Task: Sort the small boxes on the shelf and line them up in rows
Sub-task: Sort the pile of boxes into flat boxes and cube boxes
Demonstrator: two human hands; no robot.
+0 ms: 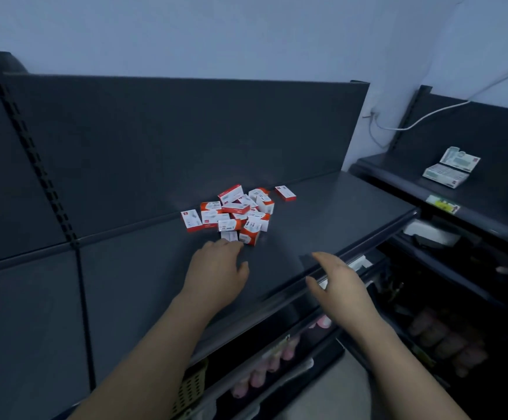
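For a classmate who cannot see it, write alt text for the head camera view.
A jumbled pile of small red-and-white boxes lies on a dark shelf; the left hand reaches its near edge, the right hand hovers open nearby.

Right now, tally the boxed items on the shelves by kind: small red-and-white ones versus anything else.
Small red-and-white boxes: about 13 (roughly 11 heaped and overlapping, so not exact; 2 lying apart)
Pale green-and-white packs: 2, on the side shelf
Total: about 15
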